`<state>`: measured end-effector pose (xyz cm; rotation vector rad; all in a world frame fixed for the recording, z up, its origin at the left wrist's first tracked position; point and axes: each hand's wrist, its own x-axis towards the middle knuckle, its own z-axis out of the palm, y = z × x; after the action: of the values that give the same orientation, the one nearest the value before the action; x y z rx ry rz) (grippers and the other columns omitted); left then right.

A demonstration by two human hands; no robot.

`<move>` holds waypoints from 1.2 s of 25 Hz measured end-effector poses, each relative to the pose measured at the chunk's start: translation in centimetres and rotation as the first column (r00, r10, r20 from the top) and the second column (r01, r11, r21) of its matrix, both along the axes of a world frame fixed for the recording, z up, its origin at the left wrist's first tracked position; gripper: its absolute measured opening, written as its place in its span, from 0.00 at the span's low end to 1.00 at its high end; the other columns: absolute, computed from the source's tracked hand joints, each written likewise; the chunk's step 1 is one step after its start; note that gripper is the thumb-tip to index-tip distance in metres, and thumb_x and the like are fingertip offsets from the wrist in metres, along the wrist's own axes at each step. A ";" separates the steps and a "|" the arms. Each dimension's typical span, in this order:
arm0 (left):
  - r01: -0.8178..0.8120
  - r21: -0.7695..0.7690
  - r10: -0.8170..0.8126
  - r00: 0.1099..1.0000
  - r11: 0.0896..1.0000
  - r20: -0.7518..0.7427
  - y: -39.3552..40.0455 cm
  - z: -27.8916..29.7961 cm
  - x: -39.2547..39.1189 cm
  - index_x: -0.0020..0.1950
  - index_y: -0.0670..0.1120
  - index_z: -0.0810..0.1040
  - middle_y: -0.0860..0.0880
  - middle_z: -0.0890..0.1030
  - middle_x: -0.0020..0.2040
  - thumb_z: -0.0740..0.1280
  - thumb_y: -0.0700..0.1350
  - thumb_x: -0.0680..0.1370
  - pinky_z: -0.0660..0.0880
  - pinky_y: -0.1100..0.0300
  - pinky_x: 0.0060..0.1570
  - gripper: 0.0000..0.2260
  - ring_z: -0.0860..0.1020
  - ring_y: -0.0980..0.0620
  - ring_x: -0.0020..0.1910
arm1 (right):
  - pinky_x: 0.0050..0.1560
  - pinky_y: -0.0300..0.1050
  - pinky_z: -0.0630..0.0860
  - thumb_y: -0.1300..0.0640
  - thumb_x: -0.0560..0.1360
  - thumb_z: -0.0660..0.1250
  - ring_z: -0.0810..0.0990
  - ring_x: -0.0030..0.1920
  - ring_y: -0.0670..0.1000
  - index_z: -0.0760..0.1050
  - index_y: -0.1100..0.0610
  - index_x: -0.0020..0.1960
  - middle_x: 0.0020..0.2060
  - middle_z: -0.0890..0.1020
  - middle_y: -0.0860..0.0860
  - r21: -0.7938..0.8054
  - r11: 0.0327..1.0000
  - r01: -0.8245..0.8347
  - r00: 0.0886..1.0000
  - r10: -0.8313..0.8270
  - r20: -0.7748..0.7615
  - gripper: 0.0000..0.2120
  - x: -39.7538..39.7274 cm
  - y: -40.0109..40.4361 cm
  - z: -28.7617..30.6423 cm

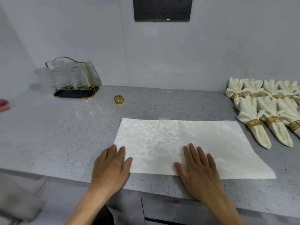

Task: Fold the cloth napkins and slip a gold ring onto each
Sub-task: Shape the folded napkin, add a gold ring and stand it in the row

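Note:
A cream damask napkin [186,143] lies flat as a wide rectangle on the grey speckled counter [65,135]. My left hand [112,166] rests flat with straight fingers on the napkin's near left corner. My right hand [199,169] presses flat on the napkin's near edge, a little right of its middle. One loose gold ring [119,99] stands on the counter behind the napkin, to the left. Several folded napkins with gold rings [266,111] lie in rows at the right.
A black tray with a gold rack of upturned glasses [73,78] stands at the back left against the wall. A dark socket panel [162,9] is on the wall above. The counter's front edge runs just below my hands. Something pink [3,104] shows at the far left edge.

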<state>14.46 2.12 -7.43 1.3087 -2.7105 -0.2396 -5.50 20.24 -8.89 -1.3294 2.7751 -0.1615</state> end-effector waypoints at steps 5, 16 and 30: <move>-0.214 -0.011 0.213 0.975 0.977 -0.061 -7.3 3.6 -7.1 0.53 0.46 0.74 0.47 0.76 0.55 0.60 0.53 0.78 0.68 0.49 0.57 0.12 0.72 0.44 0.56 | 0.77 0.53 0.35 0.33 0.76 0.32 0.35 0.78 0.51 0.34 0.48 0.79 0.79 0.36 0.47 -0.021 1.000 0.019 1.000 -0.019 0.011 0.36 0.5 -0.1 0.2; -0.132 0.605 0.534 0.641 0.785 -0.552 -10.8 2.3 -9.0 0.57 0.46 0.76 0.52 0.79 0.53 0.74 0.35 0.69 0.75 0.58 0.42 0.19 0.80 0.47 0.50 | 0.75 0.49 0.35 0.32 0.72 0.26 0.41 0.79 0.50 0.43 0.47 0.81 0.80 0.46 0.46 -0.160 0.986 0.037 0.999 -0.037 0.004 0.41 0.6 0.1 -0.6; 0.470 -0.297 -0.552 0.634 0.831 -0.542 3.0 -0.9 -6.8 0.47 0.49 0.85 0.57 0.84 0.44 0.63 0.47 0.75 0.71 0.62 0.47 0.10 0.77 0.58 0.44 | 0.32 0.43 0.72 0.50 0.76 0.64 0.81 0.33 0.51 0.66 0.46 0.59 0.37 0.83 0.53 -0.321 0.787 0.527 0.506 0.012 0.862 0.13 1.1 -3.7 6.0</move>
<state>7.69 5.09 -8.31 0.2770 -2.3750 -0.4412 -4.38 16.51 -2.87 -0.5150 2.0430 -1.3380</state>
